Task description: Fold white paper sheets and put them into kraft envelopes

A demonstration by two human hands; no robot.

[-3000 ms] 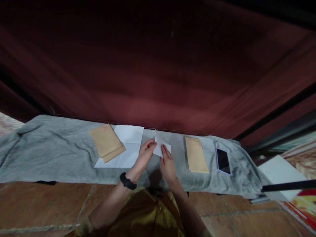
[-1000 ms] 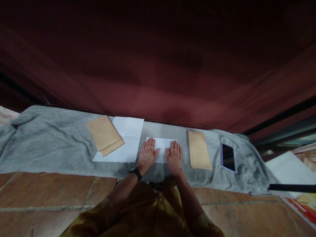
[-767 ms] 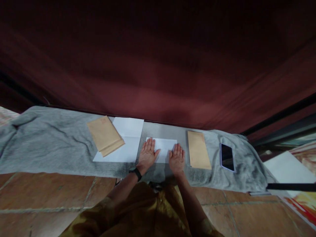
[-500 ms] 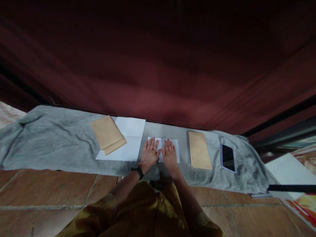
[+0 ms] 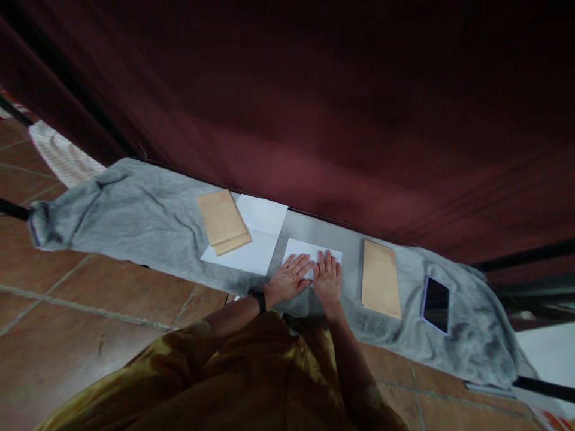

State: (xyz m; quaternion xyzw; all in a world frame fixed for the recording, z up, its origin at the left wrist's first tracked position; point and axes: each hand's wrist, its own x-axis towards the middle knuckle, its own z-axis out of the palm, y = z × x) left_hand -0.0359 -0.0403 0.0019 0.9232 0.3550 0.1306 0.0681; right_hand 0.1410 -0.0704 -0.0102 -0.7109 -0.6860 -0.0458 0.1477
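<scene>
A folded white paper [image 5: 294, 246] lies on the grey cloth in front of me. My left hand [image 5: 288, 280], with a dark band at the wrist, rests flat on its left part, fingers extended and pointing right. My right hand [image 5: 327, 276] lies flat on the right part, fingers pointing away from me. Neither hand grips anything. To the left, a larger white sheet [image 5: 263, 239] with a crease is partly covered by a small stack of brown envelopes [image 5: 222, 218]. Another brown envelope stack [image 5: 380, 278] lies right of my right hand.
A phone [image 5: 435, 304] with a pale purple edge lies on the grey cloth [image 5: 148, 221] at the right. A dark red curtain [image 5: 278, 161] hangs behind the cloth. Brown floor tiles [image 5: 126, 293] show in front.
The camera view has tilted and shifted. My left hand has turned so its fingers point more to the right, across the paper. Both hands stay flat on it.
</scene>
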